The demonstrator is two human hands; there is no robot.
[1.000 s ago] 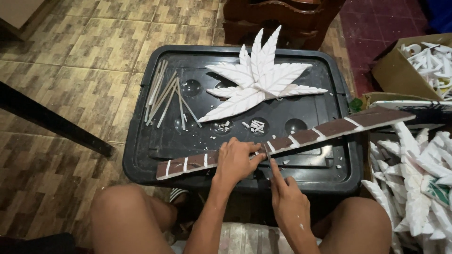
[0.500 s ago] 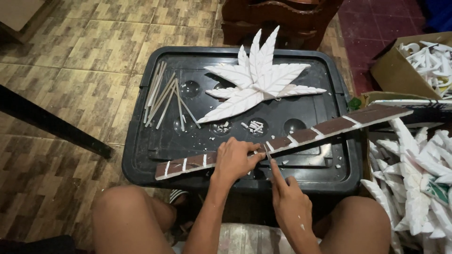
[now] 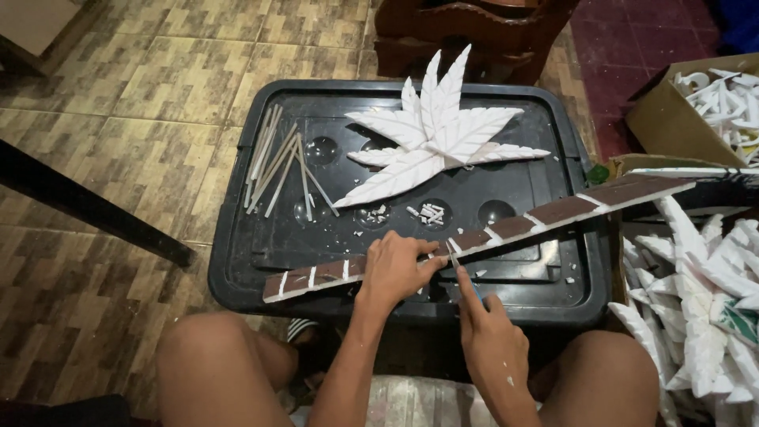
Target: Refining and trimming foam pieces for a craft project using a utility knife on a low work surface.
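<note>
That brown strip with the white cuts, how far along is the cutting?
Done: white notches cross the brown strip at intervals along it, and a finished white leaf shape lies on the black lid.
In hand: the left hand pins the strip while the right hand works a small blade mid-strip.
Left: thin sticks lie untouched.

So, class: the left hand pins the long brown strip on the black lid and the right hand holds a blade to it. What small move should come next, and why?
Probably draw the blade across the strip beside the left hand. The right hand already sets it on the edge, where white cuts stop short of that spot and the left fingers brace close by.
</note>
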